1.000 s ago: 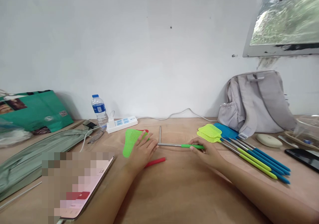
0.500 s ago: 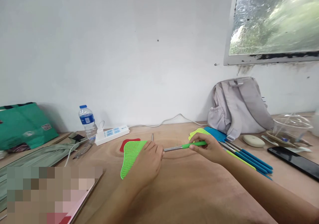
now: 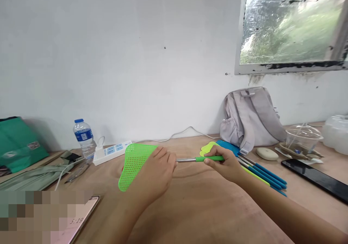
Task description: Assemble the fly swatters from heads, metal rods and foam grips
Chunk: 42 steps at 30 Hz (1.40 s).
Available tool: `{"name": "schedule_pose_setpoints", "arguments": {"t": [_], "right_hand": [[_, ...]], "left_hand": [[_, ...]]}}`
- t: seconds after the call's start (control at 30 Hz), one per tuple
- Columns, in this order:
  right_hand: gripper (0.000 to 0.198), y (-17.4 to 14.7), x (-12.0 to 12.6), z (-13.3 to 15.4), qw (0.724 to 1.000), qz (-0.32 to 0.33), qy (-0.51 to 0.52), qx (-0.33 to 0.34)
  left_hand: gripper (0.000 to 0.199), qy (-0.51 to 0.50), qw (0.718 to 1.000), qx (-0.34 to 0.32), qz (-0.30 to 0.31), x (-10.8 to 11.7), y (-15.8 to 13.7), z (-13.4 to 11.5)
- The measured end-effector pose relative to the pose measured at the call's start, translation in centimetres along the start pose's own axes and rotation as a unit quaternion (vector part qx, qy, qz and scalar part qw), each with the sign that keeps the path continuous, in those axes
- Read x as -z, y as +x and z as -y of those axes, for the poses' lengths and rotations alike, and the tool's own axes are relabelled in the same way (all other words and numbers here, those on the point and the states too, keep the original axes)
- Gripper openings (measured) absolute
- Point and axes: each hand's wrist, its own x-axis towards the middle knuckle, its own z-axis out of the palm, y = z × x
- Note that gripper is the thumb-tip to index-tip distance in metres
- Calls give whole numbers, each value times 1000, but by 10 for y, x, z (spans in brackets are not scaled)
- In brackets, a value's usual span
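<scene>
A green fly swatter (image 3: 136, 160) with a perforated head and a metal rod is held level in front of me. My left hand (image 3: 157, 168) is closed round its rod just beside the head, hiding where they join. On the green handle, my right hand (image 3: 224, 160) is closed with the thumb along the near side. Something red shows through and beside the green head, mostly covered by it. Beyond and beneath my right forearm lie several fly swatters with blue handles (image 3: 272, 176) and blue heads, together with a yellow swatter (image 3: 208, 148).
At the back left stand a water bottle (image 3: 84, 137) and a white power strip (image 3: 112, 152). A green bag (image 3: 20, 144) and grey-green cloth lie further left. On the right are a backpack (image 3: 252, 117), a pale oval case (image 3: 267, 154), a plastic bowl (image 3: 304, 135) and a black phone (image 3: 312, 179).
My view has swung slightly right. The swatter's head has turned to face me more and now covers most of the red piece. Both hands keep their hold.
</scene>
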Motion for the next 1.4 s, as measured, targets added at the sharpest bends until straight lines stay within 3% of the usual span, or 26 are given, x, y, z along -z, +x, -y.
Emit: {"name": "schedule_pose_setpoints", "arguments": {"t": [0.13, 0.23, 0.33, 0.4, 0.47, 0.53, 0.67, 0.87, 0.97, 1.13, 1.4], "right_hand": [[20, 3, 6, 15, 992, 51, -105, 49], [14, 1, 1, 30, 943, 119, -278, 137], [21, -12, -17, 43, 898, 133, -374, 191], [27, -24, -30, 47, 889, 131, -395, 192], [21, -32, -38, 49, 885, 122, -413, 179], [12, -35, -40, 48, 879, 101, -429, 179], [16, -29, -33, 43, 858, 55, -463, 214], [12, -15, -19, 32, 828, 97, -534, 139], [15, -7, -9, 25, 822, 100, -549, 117], [17, 2, 4, 10, 816, 43, -541, 200], [20, 7, 13, 2, 810, 3, -526, 258]], "left_hand": [[26, -2, 1000, 4, 0, 6, -6, 5], [24, 16, 1000, 8, 12, 5, -8, 5], [23, 13, 999, 17, 24, -1, -9, -4], [22, -10, 999, 13, 37, -2, -9, -14], [21, -40, 997, 15, 64, 0, -7, -23], [21, -70, 993, 24, 97, 5, -6, -30], [24, -138, 981, 40, 129, 10, -4, -30], [25, -169, 975, 41, 138, 10, -9, -2], [28, -213, 957, 81, 181, 14, -16, 19], [33, -307, 905, 155, 250, 25, -33, 49], [35, -326, 880, 188, 291, 35, -38, 61]]}}
